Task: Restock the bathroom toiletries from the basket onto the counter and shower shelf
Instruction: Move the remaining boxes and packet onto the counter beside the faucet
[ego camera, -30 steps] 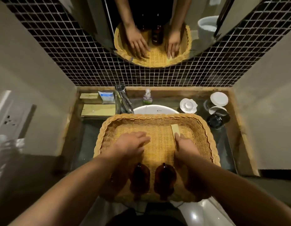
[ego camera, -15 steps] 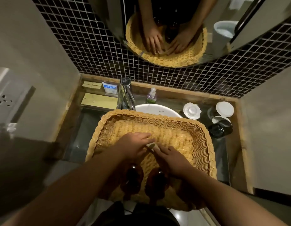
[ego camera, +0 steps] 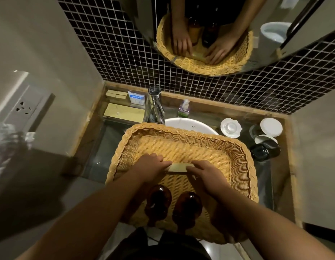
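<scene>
The person's left hand (ego camera: 151,168) and right hand (ego camera: 206,177) meet low inside a rectangular tan woven wicker basket (ego camera: 181,131). Each grips one end of a flat pale yellow rectangular packet (ego camera: 178,167). The left fingers curl over its left end. The right thumb and fingers pinch its right end. The packet lies level and crosswise near the middle of the basket. I cannot tell whether it rests on the woven floor or is just clear of it.

Closer to the person, between the forearms, two glossy dark brown bottles (ego camera: 158,201) sit side by side at the near end of the basket.

The basket has a braided rim and rests across a round white sink basin (ego camera: 191,124), covering most of it. Just behind it stands a tall chrome tap (ego camera: 155,106), with a small clear bottle with a green label (ego camera: 183,109) to the tap's right.

At the back left of the dark glass counter (ego camera: 99,156) are pale yellow boxes (ego camera: 123,112) and a small blue and white packet (ego camera: 136,99). To the right of the basin sit a white scalloped dish (ego camera: 230,127), a round white lid (ego camera: 271,127) and a dark glass cup (ego camera: 265,150).

Above, on a black mosaic tile wall (ego camera: 106,44), a curved mirror (ego camera: 303,34) reflects the hands, packet and basket.
</scene>
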Motion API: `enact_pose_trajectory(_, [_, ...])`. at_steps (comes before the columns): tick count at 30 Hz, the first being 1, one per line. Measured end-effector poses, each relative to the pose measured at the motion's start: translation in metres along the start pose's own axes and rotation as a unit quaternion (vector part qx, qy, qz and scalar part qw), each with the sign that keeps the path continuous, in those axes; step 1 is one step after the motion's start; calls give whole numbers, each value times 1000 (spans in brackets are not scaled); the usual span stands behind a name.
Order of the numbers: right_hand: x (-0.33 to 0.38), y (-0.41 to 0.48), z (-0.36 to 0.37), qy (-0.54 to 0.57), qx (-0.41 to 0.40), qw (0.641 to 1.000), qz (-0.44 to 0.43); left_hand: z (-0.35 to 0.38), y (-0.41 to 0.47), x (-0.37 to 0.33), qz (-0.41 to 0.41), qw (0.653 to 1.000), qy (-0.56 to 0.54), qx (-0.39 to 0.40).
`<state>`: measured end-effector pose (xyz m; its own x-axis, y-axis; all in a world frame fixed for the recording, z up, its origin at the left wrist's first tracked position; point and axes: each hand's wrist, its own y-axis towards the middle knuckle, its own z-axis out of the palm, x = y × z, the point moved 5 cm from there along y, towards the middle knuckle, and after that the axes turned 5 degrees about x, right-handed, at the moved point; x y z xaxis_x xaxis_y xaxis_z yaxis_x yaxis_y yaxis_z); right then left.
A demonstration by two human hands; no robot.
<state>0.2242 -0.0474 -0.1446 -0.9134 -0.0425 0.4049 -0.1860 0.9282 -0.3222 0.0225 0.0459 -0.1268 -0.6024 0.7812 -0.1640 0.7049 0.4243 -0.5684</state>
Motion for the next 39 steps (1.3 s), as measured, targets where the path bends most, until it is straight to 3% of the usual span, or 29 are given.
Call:
enact_pose_trajectory(2, [-7, -5, 4, -16, -5, 1000, -3, 7, -1, -5, -8, 1000, 0, 10])
enact_pose_trajectory(6, [-3, -8, 6, -14, 65, 997, 42, 4, 2, -17, -30, 999, 10, 13])
enact_pose_trajectory(9, [9, -2, -20, -31, 34, 999, 20, -21, 3, -6, -41, 999, 15, 21])
enact_pose_trajectory(15, [46, 33, -91, -96, -22, 995, -4, -108, -30, 31, -62, 976, 152, -143])
enact_pose_trajectory(18, [79, 62, -113, -124, -43, 991, -24, -136, -52, 65, -93, 967, 168, -169])
enact_pose_trajectory(24, [150, 129, -131, -187, -64, 977, -77, -146, -90, 144, -186, 955, 136, -185])
enact_pose_trajectory(28, [187, 165, -130, -213, -49, 974, -64, -140, -104, 184, -232, 947, 95, -202])
enact_pose_trajectory(39, [182, 253, -111, -218, 24, 975, 22, -85, -50, 234, -233, 961, 20, -149])
